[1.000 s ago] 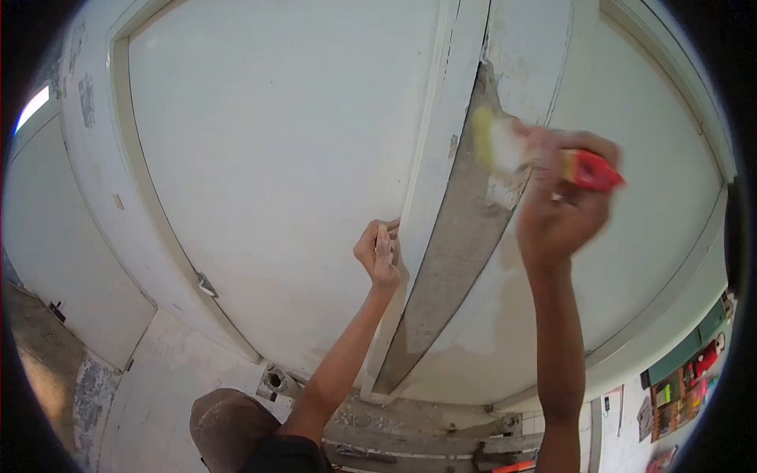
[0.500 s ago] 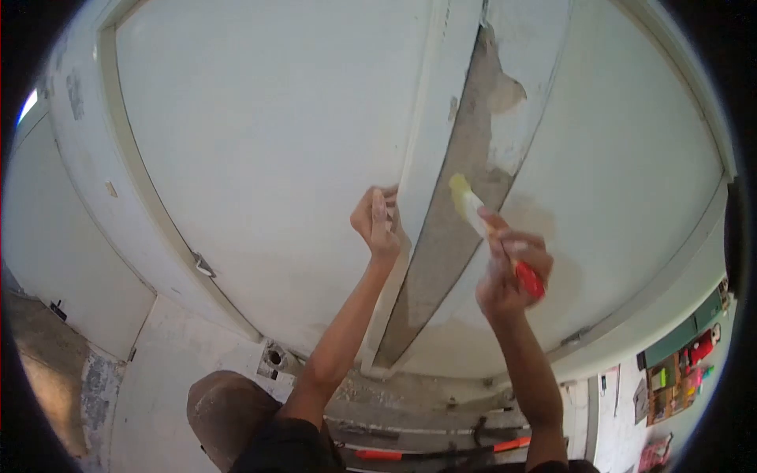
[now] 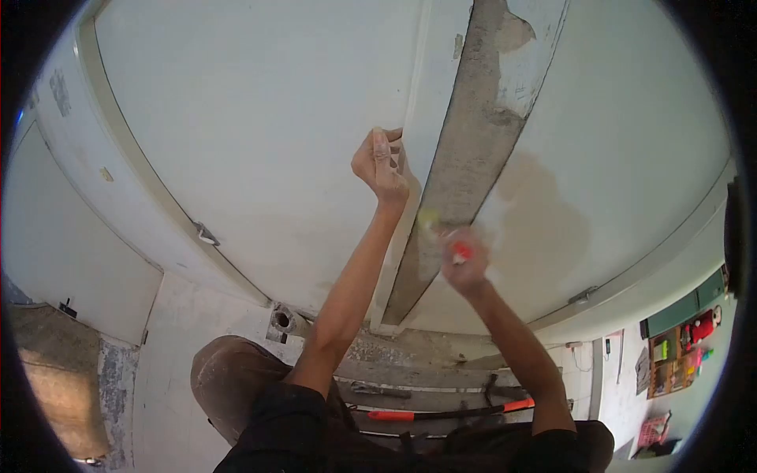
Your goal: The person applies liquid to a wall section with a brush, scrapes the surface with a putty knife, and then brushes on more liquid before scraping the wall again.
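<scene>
My right hand point(image 3: 465, 256) grips a paintbrush, blurred by motion. The brush's red handle end point(image 3: 461, 251) points toward me, and its yellowish bristles point(image 3: 427, 219) are at the lower part of a bare grey strip point(image 3: 465, 154) in the wall. My left hand point(image 3: 382, 163) is up at the raised white trim point(image 3: 415, 102) left of that strip, its fingers curled at the trim's edge and the thumb facing me. Whitish dust coats the fingers of the left hand. Around the strip's top, the white coating point(image 3: 520, 79) is chipped away.
White doors flank the strip; the left one has a metal handle point(image 3: 206, 234). A damp-looking patch point(image 3: 544, 221) marks the right panel. Below lie a black bar with orange ends point(image 3: 390, 415) and a pipe opening point(image 3: 281, 321). A shelf of coloured items point(image 3: 682, 351) stands at right.
My right hand has swept the paintbrush down and left along the grey strip. The left hand appears higher on the trim, and the view has shifted slightly.
</scene>
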Demonstrator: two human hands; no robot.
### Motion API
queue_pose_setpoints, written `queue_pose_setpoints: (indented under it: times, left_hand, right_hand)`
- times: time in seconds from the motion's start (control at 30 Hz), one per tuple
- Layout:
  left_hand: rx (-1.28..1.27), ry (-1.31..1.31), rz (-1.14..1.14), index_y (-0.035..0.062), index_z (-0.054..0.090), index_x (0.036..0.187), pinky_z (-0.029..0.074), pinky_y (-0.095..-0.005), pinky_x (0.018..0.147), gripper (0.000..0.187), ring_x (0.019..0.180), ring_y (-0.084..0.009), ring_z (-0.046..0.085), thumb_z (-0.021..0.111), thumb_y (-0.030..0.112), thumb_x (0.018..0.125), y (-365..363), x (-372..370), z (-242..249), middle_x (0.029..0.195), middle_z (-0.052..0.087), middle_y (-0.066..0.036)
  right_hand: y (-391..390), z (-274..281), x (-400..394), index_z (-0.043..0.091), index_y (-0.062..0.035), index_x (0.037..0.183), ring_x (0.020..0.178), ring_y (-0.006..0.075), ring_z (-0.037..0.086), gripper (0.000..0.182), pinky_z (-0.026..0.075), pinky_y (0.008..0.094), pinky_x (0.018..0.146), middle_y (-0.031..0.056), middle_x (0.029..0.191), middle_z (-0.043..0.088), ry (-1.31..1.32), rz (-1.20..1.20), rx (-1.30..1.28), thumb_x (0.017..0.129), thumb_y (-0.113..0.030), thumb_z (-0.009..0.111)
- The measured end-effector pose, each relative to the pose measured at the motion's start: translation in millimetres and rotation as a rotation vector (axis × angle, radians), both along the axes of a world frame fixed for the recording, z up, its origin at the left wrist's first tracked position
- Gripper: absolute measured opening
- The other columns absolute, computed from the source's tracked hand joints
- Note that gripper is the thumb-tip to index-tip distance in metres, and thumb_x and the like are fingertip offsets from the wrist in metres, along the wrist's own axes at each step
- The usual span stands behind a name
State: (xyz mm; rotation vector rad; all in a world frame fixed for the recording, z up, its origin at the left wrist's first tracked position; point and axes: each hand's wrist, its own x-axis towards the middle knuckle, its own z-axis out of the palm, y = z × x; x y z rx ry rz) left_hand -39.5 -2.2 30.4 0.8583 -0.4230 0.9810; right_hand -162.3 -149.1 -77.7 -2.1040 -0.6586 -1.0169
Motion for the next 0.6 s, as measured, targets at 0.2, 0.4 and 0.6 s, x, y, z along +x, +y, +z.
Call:
queue_pose_setpoints:
  times: [0.2,0.4,0.6]
  left_hand:
    - [-0.030,0.039,-0.059,-0.0040,0.055,0.067,0.024,-0.0270,0.049,0.052,0.055,-0.0057,0.034,0.050,0.033,0.102,-1.0,-8.8,1.9,0.057,0.040,0.001]
    - [-0.035,0.047,-0.034,-0.0032,0.051,0.066,0.029,-0.0273,0.050,0.052,0.055,-0.0077,0.034,0.053,0.035,0.101,2.8,-1.6,3.1,0.055,0.038,0.000]
    - [0.000,0.099,0.007,-0.0059,0.067,0.074,0.029,-0.0268,0.046,0.061,0.052,-0.0099,0.045,0.049,0.046,0.099,1.7,2.4,-1.5,0.064,0.064,-0.009]
  right_hand:
    - [21.4,-97.7,-30.9,0.061,-0.0074,0.099,0.083,0.0272,0.072,0.014,0.058,0.0360,0.069,0.0088,0.096,0.072,0.388,-0.137,-0.276,0.088,-0.006,0.071]
    - [35.2,8.4,-32.8,0.062,-0.0089,0.097,0.088,0.0278,0.075,0.023,0.061,0.0343,0.072,0.0118,0.093,0.073,-0.075,0.067,0.080,0.081,-0.001,0.077]
    - [16.8,-95.7,-38.1,0.063,-0.0126,0.099,0.104,0.0273,0.072,0.034,0.061,0.0372,0.081,0.0057,0.103,0.072,-0.014,-0.025,-0.379,0.070,-0.003,0.079]
